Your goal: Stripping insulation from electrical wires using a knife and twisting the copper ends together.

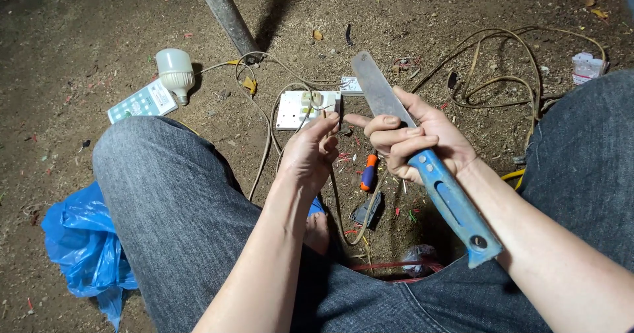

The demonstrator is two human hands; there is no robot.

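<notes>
My right hand (416, 138) grips a large knife with a worn blue handle (452, 204) and a grey blade (376, 89) that points up and away. My left hand (309, 153) pinches the end of a thin cable (267, 141) right beside the blade, its fingertips close to my right forefinger. Just beyond both hands a white socket plate (294, 108) lies on the dirt, with wires at its top. My knees in grey jeans frame the scene on both sides.
On the ground lie a white bulb (176, 73), a small box (142, 102), an orange and blue screwdriver (368, 172), coiled tan cable (502, 75) and a blue plastic bag (82, 247). A grey metal pole (228, 16) stands behind. Bits of wire insulation litter the dirt.
</notes>
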